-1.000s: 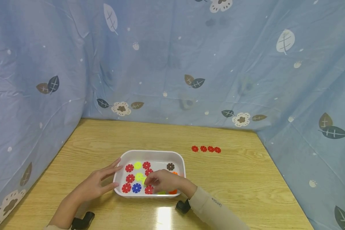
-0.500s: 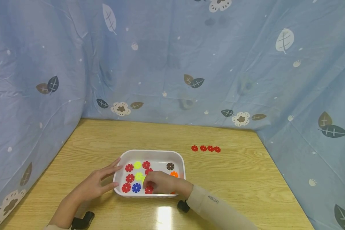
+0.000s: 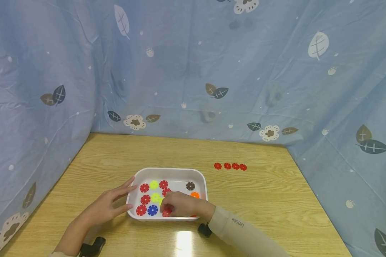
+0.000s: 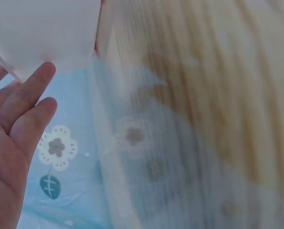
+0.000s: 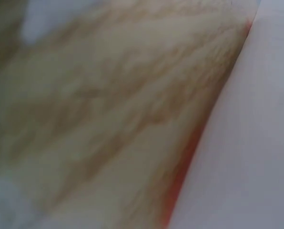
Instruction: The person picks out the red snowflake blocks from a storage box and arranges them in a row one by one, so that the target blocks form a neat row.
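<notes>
A white tray [image 3: 173, 171] holds flat, notched plastic snowflake discs. My right hand [image 3: 183, 204] reaches inside it with curled fingers and pinches a red snowflake disc [image 3: 167, 212] near the front wall; the fingertips are partly hidden. Beside that hand lie a yellow disc [image 3: 155, 197], a blue disc [image 3: 152, 210] and an orange disc [image 3: 194, 195]. My left hand [image 3: 104, 207] rests its extended fingers against the tray's left end. In the left wrist view, the left hand's fingers [image 4: 37, 83] touch the tray's outer wall [image 4: 51, 33]. The right wrist view shows the tray wall [image 5: 247, 143] but no hand.
Several red discs [image 3: 227, 166] lie in a row on the wooden table [image 3: 260, 200], beyond the tray to the right. A brown disc [image 3: 190, 186] sits at the tray's back right. A blue patterned curtain [image 3: 180, 64] encloses the table's back and sides.
My right hand has lowered and curled in over the red disc at the tray's front, which has shifted slightly under the fingers. The left hand has stayed at the tray's end.
</notes>
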Demonstrator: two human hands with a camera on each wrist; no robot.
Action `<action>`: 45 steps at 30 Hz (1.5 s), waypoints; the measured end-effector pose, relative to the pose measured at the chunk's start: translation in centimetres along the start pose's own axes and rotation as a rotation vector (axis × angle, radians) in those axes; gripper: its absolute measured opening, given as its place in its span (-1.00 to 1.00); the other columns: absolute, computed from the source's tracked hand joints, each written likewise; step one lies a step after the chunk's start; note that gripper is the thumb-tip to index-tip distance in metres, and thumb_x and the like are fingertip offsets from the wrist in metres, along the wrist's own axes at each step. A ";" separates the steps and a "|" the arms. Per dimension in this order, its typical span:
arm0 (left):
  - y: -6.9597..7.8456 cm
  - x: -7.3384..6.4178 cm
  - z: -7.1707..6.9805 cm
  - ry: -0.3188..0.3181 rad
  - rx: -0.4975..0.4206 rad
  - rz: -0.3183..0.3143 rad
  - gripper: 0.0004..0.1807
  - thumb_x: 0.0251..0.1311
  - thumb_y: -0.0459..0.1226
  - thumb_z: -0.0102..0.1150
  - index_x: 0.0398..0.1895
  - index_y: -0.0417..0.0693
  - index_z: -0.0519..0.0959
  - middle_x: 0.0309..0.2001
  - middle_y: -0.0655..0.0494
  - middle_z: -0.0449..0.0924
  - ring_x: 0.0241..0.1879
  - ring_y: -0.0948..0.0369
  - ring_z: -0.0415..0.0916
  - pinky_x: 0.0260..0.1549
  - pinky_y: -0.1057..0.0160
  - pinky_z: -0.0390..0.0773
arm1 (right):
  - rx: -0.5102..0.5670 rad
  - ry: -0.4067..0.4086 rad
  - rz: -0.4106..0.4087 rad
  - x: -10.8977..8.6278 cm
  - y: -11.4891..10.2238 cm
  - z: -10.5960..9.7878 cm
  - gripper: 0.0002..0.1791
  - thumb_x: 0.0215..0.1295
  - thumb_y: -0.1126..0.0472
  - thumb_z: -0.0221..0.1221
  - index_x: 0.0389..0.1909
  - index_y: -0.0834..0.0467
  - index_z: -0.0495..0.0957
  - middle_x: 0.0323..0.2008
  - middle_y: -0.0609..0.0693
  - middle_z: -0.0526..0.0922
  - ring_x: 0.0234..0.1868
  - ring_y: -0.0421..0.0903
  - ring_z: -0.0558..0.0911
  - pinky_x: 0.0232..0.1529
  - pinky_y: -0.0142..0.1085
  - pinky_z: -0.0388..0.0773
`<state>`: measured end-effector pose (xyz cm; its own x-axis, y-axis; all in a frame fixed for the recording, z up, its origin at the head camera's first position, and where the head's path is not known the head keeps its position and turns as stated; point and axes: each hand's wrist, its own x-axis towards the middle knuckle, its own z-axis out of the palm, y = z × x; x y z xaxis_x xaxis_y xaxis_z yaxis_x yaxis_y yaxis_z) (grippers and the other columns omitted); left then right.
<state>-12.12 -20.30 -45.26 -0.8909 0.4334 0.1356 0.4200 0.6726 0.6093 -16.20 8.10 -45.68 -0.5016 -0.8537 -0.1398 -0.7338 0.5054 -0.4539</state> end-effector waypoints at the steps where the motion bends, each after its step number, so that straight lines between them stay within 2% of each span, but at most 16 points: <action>1: 0.0 0.0 0.0 -0.001 -0.003 -0.002 -0.41 0.16 -0.07 0.24 0.27 0.01 0.44 0.43 0.02 0.18 0.31 -0.08 0.27 0.11 -0.13 0.46 | -0.004 0.001 -0.006 0.0 0.0 0.0 -0.74 0.10 0.32 0.33 -0.18 0.02 0.63 -0.31 -0.22 0.52 -0.31 -0.41 0.37 -0.23 -0.69 0.35; 10: 0.1 -0.1 -0.1 -0.014 -0.006 -0.014 -0.40 0.16 -0.05 0.23 0.28 0.01 0.43 0.43 0.01 0.17 0.31 -0.06 0.29 0.09 -0.13 0.48 | -0.014 -0.007 -0.069 0.0 0.3 0.2 -0.73 0.10 0.32 0.32 -0.18 0.01 0.58 -0.28 -0.21 0.49 -0.29 -0.41 0.39 -0.21 -0.71 0.34; 14: 0.1 0.0 -0.1 -0.012 -0.006 -0.011 -0.40 0.16 -0.05 0.24 0.28 0.01 0.43 0.43 0.01 0.17 0.31 -0.04 0.28 0.10 -0.13 0.47 | 0.004 -0.020 -0.064 -0.1 0.2 0.0 -0.74 0.13 0.31 0.31 -0.16 0.02 0.59 -0.29 -0.22 0.52 -0.30 -0.41 0.40 -0.22 -0.70 0.35; 24: 0.0 -0.1 0.0 -0.011 0.002 0.003 -0.41 0.17 -0.07 0.23 0.27 -0.01 0.43 0.43 -0.01 0.18 0.31 -0.04 0.26 0.10 -0.10 0.48 | 0.234 0.003 0.046 -0.6 0.0 -0.8 -0.70 0.10 0.38 0.31 -0.13 0.06 0.63 -0.22 -0.21 0.62 -0.23 -0.43 0.53 -0.16 -0.63 0.50; 37: -0.1 -0.1 0.1 -0.014 -0.001 -0.006 -0.40 0.16 -0.05 0.23 0.28 -0.01 0.43 0.43 0.00 0.17 0.31 -0.05 0.26 0.10 -0.10 0.48 | 0.415 0.077 0.079 -1.8 0.1 -2.8 -0.65 0.14 0.44 0.24 -0.04 0.14 0.59 -0.10 -0.14 0.63 -0.14 -0.41 0.55 -0.12 -0.58 0.54; 45: -0.2 0.0 0.2 -0.001 0.005 0.000 -0.40 0.15 -0.05 0.24 0.27 0.00 0.43 0.43 0.01 0.18 0.31 -0.04 0.28 0.10 -0.11 0.48 | 0.506 0.159 0.099 -3.2 1.0 -3.9 -0.64 0.20 0.46 0.17 0.02 0.16 0.59 -0.03 -0.06 0.64 -0.06 -0.28 0.59 -0.05 -0.52 0.55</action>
<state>-12.13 -20.34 -45.55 -0.8906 0.4342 0.1350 0.4212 0.6758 0.6049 -17.14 11.81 -42.23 -0.6493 -0.7557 -0.0858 -0.3872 0.4256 -0.8179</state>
